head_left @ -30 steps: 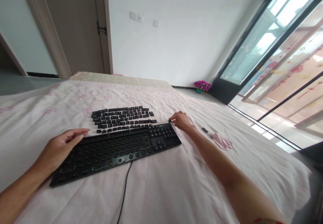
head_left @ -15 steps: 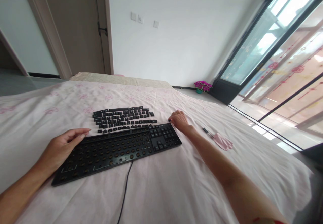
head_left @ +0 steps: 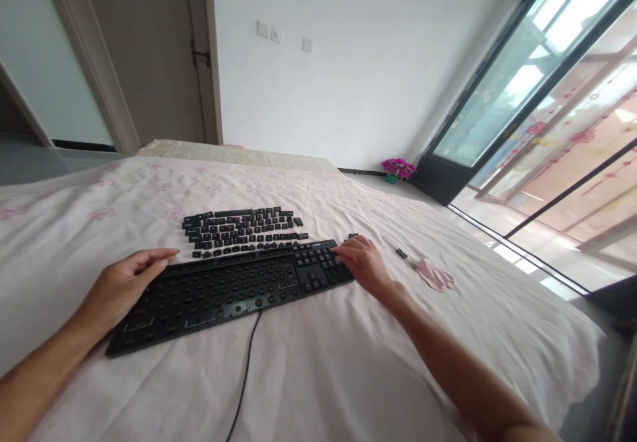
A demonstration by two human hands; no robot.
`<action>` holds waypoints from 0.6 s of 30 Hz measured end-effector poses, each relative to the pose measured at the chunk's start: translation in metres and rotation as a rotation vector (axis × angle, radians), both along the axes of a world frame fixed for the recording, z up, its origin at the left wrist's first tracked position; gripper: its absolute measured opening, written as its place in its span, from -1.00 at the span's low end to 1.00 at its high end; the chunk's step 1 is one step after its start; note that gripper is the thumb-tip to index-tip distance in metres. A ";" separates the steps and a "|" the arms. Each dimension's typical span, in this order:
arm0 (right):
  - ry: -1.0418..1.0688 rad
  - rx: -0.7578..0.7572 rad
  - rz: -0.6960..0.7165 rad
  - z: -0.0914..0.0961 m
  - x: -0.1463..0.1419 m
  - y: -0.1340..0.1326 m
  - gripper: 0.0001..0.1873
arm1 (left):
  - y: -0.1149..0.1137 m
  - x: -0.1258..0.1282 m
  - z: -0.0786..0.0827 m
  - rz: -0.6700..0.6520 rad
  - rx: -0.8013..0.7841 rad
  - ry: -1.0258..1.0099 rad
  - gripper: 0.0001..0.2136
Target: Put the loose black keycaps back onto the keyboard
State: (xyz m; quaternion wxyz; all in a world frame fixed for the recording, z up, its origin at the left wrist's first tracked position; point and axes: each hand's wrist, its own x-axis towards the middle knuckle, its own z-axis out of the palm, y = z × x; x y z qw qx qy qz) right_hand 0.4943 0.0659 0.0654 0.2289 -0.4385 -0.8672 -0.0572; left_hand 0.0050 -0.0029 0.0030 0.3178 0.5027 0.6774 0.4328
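A black keyboard (head_left: pixel 213 302) lies slanted on the bed, most of its main section stripped of keycaps, its number pad (head_left: pixel 314 261) still largely capped. My left hand (head_left: pixel 124 283) is closed over its far left corner, thumb on the near side and fingers along the back edge. At the upper right of the number pad, my right hand (head_left: pixel 362 256) pinches with bent fingers at a keycap, which the fingertips mostly hide. Loose black keycaps (head_left: pixel 243 229) stand in rows behind the keyboard. A few more keycaps (head_left: pixel 353 235) show just beyond my right hand.
Right of my right arm lie a small dark-handled tool (head_left: pixel 402 253) and a pink cloth-like piece (head_left: pixel 435 275). The keyboard cable (head_left: pixel 247 375) runs toward me over the wrinkled bedsheet (head_left: pixel 318 362). Potted purple flowers (head_left: pixel 398 168) stand by the glass door.
My right hand has moved from beyond the keyboard's far right corner back onto the number pad, uncovering keycaps behind it. My left hand stays at the left corner.
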 end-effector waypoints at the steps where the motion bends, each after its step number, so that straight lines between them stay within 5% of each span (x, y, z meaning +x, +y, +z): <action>1: -0.010 0.003 0.032 -0.002 -0.002 -0.009 -0.75 | 0.000 0.000 0.000 0.002 0.003 0.002 -0.49; 6: -0.073 0.016 0.070 -0.007 -0.012 -0.032 -0.75 | -0.001 0.004 0.004 0.014 0.007 0.012 -0.50; 18: -0.138 0.064 0.078 -0.012 -0.018 -0.033 -0.74 | -0.002 0.006 0.007 0.000 -0.014 -0.026 -0.45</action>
